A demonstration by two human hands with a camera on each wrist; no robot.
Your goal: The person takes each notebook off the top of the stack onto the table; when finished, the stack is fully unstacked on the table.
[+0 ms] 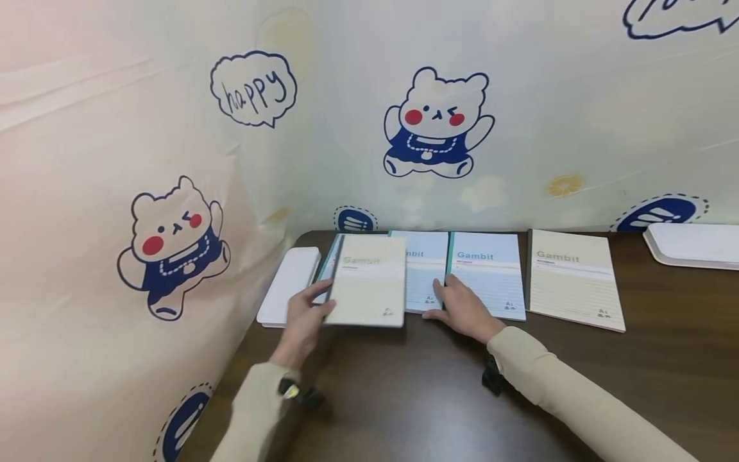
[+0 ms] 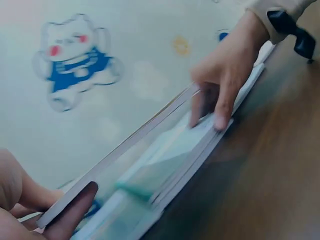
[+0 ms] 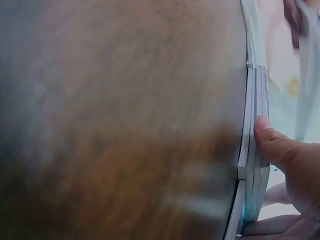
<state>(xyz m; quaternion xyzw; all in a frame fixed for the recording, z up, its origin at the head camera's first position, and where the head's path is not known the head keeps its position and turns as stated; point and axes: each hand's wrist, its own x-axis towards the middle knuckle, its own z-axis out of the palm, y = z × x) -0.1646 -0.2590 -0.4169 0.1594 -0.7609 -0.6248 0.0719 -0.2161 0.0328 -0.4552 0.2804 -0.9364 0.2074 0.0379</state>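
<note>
From my remote post, the dark surface shows work I judge partway: four notebooks lie in a row across the back, while a fifth is up, seemingly left to lay down. I count three blue covers and two cream; layered edges below blur any full tally. Two white cases flank the row. The left hand pinches the raised cream notebook over the leftmost blue ones; the right hand touches the middle blue notebook, whether gripping I cannot tell.

Bear-print backdrop behind brown table, flat white object at right.
</note>
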